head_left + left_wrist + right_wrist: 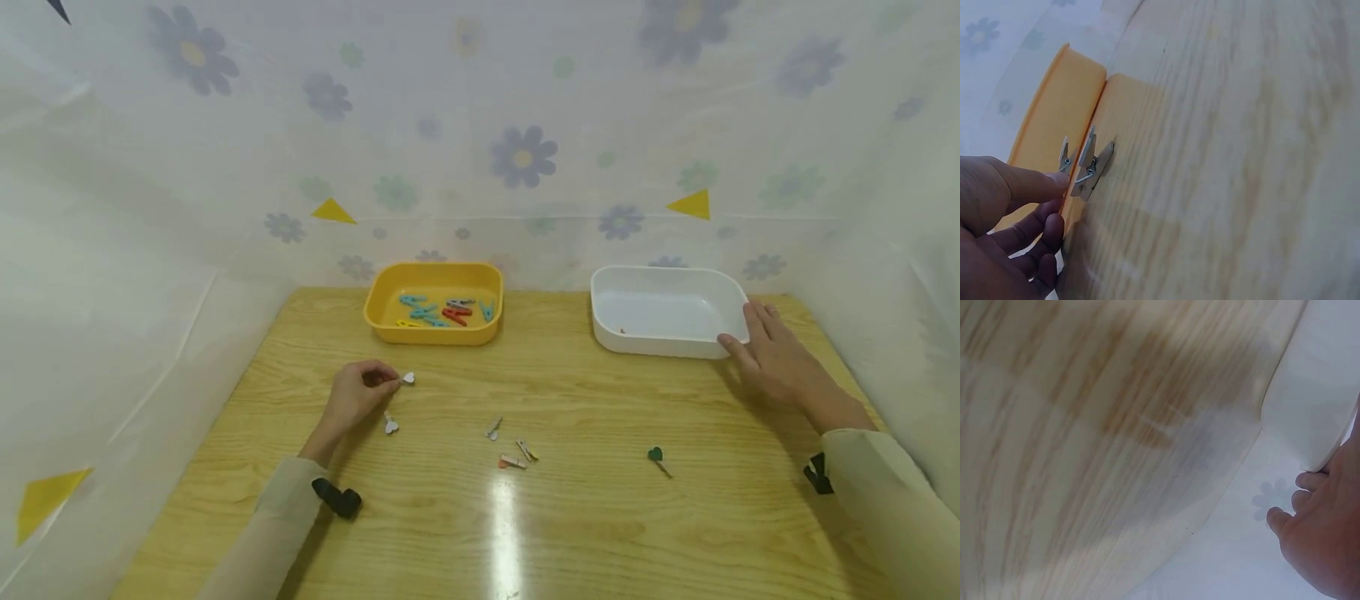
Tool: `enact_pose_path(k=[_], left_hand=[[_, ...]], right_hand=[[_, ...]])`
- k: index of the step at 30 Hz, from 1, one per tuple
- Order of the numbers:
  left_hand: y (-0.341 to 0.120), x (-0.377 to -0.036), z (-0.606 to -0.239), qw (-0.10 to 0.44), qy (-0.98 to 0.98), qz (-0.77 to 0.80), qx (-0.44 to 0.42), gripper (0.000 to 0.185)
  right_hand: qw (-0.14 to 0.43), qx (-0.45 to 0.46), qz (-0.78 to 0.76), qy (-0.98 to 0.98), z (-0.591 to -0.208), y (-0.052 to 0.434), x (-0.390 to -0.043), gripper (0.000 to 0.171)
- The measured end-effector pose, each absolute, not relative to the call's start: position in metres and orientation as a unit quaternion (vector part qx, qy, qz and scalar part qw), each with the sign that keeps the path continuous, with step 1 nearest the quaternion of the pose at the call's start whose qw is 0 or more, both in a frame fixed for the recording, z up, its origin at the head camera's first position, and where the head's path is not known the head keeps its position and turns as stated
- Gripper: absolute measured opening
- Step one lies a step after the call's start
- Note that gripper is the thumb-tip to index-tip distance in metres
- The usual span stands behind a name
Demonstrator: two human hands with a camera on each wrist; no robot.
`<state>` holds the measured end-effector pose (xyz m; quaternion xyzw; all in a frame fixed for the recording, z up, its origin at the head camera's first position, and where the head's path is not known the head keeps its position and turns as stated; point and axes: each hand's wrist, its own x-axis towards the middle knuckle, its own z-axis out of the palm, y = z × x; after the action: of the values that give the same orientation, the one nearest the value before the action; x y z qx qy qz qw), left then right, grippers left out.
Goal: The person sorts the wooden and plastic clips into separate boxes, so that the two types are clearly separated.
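Note:
My left hand (358,398) pinches a small wooden clothespin with a white heart (408,378) between thumb and index finger, just in front of the yellow tray (435,336). Close by that hand lies a second white-heart clothespin (391,427); its wooden jaws and metal spring show in the left wrist view (1091,167). At the right, my right hand (780,362) grips the near right corner of a white tray (660,345), thumb at the rim and fingers along the side. Part of those fingers is hidden in the right wrist view.
Several plastic clothespins, blue, red and yellow, lie in the yellow tray. Mid-table are small clothespins: one pale (492,429), one yellow-tipped (527,451), one with an orange heart (513,462). A green-heart clothespin (656,456) lies farther right. Flowered curtain (523,158) stands behind.

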<state>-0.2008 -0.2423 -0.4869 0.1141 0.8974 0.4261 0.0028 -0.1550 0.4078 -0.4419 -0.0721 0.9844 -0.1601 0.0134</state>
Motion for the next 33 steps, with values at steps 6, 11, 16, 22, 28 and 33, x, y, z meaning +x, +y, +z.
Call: enact_pose_path(k=[6, 11, 16, 22, 28, 33], left_hand=[[-0.235, -0.198, -0.480, 0.003, 0.891, 0.440, 0.117, 0.005], [-0.224, -0.197, -0.471, -0.013, 0.888, 0.441, 0.126, 0.006], [-0.210, -0.196, -0.461, -0.028, 0.883, 0.449, 0.137, 0.006], [-0.191, -0.193, -0.449, -0.035, 0.879, 0.449, 0.155, 0.006], [-0.172, -0.193, -0.438, -0.042, 0.868, 0.462, 0.177, 0.006], [-0.156, -0.196, -0.433, -0.045, 0.860, 0.467, 0.198, 0.005]], right_hand=[[0.014, -0.072, -0.161, 0.984, -0.443, 0.410, -0.153, 0.080], [0.017, -0.068, -0.162, 0.984, -0.443, 0.412, -0.153, 0.081], [0.011, -0.068, -0.160, 0.985, -0.443, 0.413, -0.154, 0.081], [0.016, -0.068, -0.159, 0.985, -0.442, 0.411, -0.154, 0.081], [0.015, -0.070, -0.160, 0.984, -0.442, 0.409, -0.154, 0.081], [0.017, -0.070, -0.160, 0.984, -0.442, 0.409, -0.155, 0.081]])
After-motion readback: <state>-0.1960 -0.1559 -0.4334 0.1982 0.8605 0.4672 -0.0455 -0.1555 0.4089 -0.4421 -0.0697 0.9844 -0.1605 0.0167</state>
